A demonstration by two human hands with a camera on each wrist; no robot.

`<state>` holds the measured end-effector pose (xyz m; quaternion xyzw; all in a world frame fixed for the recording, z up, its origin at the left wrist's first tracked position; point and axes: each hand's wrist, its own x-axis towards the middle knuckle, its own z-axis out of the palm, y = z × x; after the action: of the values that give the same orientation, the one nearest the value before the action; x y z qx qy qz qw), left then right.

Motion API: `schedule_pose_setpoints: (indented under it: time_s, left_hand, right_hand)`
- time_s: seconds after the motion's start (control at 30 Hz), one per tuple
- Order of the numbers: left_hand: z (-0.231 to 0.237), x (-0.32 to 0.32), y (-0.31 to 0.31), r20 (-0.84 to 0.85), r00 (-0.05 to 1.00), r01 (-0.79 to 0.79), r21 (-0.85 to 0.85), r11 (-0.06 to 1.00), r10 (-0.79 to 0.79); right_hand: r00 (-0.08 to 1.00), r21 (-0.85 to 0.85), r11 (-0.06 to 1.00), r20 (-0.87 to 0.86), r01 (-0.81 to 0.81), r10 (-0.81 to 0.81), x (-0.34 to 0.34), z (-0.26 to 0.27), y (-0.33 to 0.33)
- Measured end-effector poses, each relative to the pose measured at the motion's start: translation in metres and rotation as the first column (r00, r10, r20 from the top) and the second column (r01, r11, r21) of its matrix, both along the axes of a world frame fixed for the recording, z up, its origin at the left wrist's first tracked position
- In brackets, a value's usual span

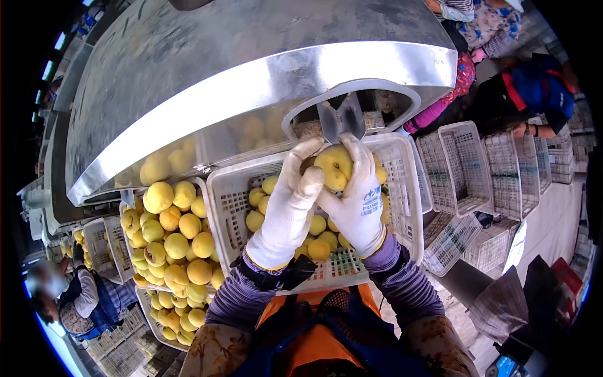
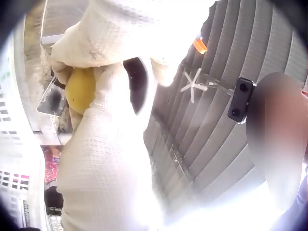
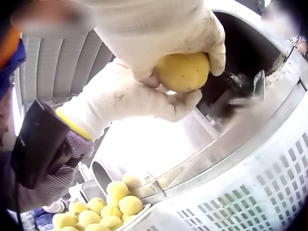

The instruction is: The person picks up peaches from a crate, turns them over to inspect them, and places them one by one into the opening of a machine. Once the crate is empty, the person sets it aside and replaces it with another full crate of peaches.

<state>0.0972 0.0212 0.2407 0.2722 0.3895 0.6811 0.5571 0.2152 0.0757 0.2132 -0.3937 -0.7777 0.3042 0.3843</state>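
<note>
Both hands wear white gloves and meet at one yellow peach (image 1: 335,166) over a white crate, in front of the machine opening. My right hand (image 1: 358,210) holds the peach from its right side, thumb and fingers curled about it. The left hand (image 1: 282,210) grips it from the other side, its thumb along the near left edge. In the right wrist view the peach (image 3: 183,72) shows between the fingers of both hands; the left wrist view shows part of the peach (image 2: 81,90). Just beyond the fingertips stands a V-shaped metal piece (image 1: 341,116).
A big metal machine housing (image 1: 264,69) spans the far side. The white crate (image 1: 220,213) under the hands contains peaches. Heaped peaches (image 1: 176,232) fill crates at the left. Stacked crates (image 1: 458,166) stand at the right, with people (image 1: 534,88) beyond; another person (image 1: 78,295) is at the left.
</note>
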Motion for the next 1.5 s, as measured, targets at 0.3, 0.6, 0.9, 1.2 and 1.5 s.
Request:
schedule_pose_setpoints:
  time_s: [0.3, 0.6, 0.9, 1.2, 1.5]
  left_hand:
    - [-0.2, -0.014, -0.038, -0.837, 0.375, -0.427, -0.537, 0.727, -0.398]
    - [-0.277, -0.026, -0.033, -0.391, -0.462, -0.286, -0.784, 0.551, -0.796]
    - [-0.307, -0.041, -0.021, -0.353, -0.361, -0.351, -0.806, 0.477, -0.863]
    - [-0.309, -0.032, -0.018, -0.246, -0.402, -0.386, -0.828, 0.407, -0.882]
    - [-0.292, -0.079, -0.038, -0.637, 0.178, -0.196, -0.77, 0.607, -0.75]
  right_hand:
    - [0.937, 0.515, 0.816, 0.065, 0.262, -0.343, -0.036, -0.009, 0.093]
    - [0.322, -0.106, 0.938, 0.947, 0.331, -0.007, 0.06, -0.245, 0.064]
    - [0.668, -0.56, 0.723, 0.721, 0.404, 0.186, 0.017, -0.269, 0.053]
    - [0.812, -0.501, 0.856, 0.548, 0.126, 0.201, -0.022, -0.305, 0.018]
    - [0.86, -0.768, 0.604, -0.441, -0.214, -0.256, 0.03, -0.188, -0.002]
